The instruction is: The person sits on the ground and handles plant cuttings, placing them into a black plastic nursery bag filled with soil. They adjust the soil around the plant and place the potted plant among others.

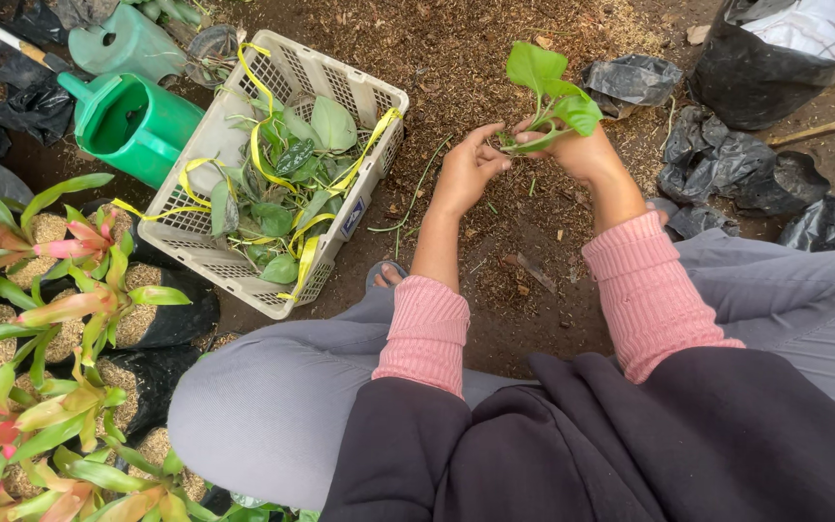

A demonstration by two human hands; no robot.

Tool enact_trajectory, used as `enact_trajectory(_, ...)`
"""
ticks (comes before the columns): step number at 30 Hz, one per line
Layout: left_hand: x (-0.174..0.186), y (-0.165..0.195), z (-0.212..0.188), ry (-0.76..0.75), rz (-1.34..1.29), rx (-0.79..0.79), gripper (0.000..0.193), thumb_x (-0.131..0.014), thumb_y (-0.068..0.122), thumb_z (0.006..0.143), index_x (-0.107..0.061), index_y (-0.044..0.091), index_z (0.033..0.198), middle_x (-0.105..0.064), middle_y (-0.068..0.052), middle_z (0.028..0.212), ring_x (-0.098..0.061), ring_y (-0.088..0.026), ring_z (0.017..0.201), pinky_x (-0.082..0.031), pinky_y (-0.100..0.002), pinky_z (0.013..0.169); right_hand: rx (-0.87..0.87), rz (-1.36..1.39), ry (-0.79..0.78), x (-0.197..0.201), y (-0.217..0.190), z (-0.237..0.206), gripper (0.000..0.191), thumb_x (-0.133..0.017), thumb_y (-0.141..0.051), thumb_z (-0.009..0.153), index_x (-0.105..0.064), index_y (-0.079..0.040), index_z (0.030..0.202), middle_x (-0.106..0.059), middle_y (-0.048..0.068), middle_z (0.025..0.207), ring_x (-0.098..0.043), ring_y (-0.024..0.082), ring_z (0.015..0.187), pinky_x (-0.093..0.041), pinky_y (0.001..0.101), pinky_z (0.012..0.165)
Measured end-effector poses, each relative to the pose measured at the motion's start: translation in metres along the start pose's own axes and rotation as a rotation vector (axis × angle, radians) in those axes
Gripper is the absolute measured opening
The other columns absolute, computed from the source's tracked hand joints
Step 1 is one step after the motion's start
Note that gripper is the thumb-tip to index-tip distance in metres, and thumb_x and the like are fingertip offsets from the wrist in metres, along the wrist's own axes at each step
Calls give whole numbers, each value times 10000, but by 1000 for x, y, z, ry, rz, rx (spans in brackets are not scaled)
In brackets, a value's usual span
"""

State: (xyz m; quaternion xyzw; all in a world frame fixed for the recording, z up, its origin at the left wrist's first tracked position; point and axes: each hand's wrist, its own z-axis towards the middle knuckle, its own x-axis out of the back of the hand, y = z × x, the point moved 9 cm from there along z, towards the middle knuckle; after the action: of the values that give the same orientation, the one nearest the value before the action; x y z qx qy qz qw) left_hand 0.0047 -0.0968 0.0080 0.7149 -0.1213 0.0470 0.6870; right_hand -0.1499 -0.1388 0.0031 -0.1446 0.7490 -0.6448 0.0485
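My right hand (582, 145): pinched shut on one cutting (548, 92).
My left hand (466, 169): fingers curled, pinching its stem.
Basket (244, 280), upper left: many cuttings left.

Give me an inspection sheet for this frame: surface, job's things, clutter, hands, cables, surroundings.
Surface: bare soil ground strewn with brown husk.
Job's things: leafy green cutting held by both hands; white plastic crate of more cuttings and yellow ribbon alongside.
Clutter: empty black grow bags, loose stems on the soil.
Hands: left hand pinches the cutting's stem end; right hand grips the cutting.
Cables: nothing seen.
Surroundings: green watering cans, potted pink-green plants, large filled black bag, wooden stick at the right edge.
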Motion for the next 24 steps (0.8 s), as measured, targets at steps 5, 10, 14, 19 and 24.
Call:
enact_trajectory(5, 7, -8, 0, -84, -3, -8, 512, -739, 7, 877, -624, 96, 1368, -777, -60, 927, -729, -119, 859, -581, -280, 807, -61, -28, -106, 4, -1, -6, 364, -678, 25, 891, -625, -29, 1247, -752, 102, 1047, -739, 187, 923, -641, 321, 770)
enact_trajectory(10, 14, -6, 1, -35, 16, -34, 462, -718, 1, 881, -649, 92, 1330, -780, -59, 936, -738, -116, 860, -590, -285, 814, -89, -174, -253, -4, -4, -12, 415, -716, 29, 857, -626, -16, 1260, -750, 109, 1036, -742, 199, 907, -651, 338, 751)
enact_trajectory(14, 9, -3, 3, 5, 16, -27, 394, -720, 0, 889, -688, 96, 1270, -788, -59, 949, -737, -117, 848, -599, -292, 791, -74, -275, -252, -10, 1, -10, 383, -750, 35, 837, -661, 13, 1209, -753, 133, 1023, -730, 205, 849, -629, 334, 707)
enact_trajectory(19, 11, 4, -1, 175, 187, -2, 313, -742, 47, 872, -741, 166, 1162, -801, -9, 974, -756, -116, 819, -598, -294, 749, -42, -226, -75, -6, 8, -3, 344, -751, 15, 830, -678, -7, 1165, -764, 104, 1009, -749, 167, 828, -637, 303, 702)
enact_trajectory(24, 10, 6, -8, 314, 323, 58, 352, -733, 69, 855, -764, 241, 1161, -804, -31, 907, -779, -167, 753, -604, -318, 719, 177, -465, 73, -1, -2, -3, 361, -825, 3, 816, -676, 8, 1145, -758, 110, 957, -729, 173, 808, -591, 333, 706)
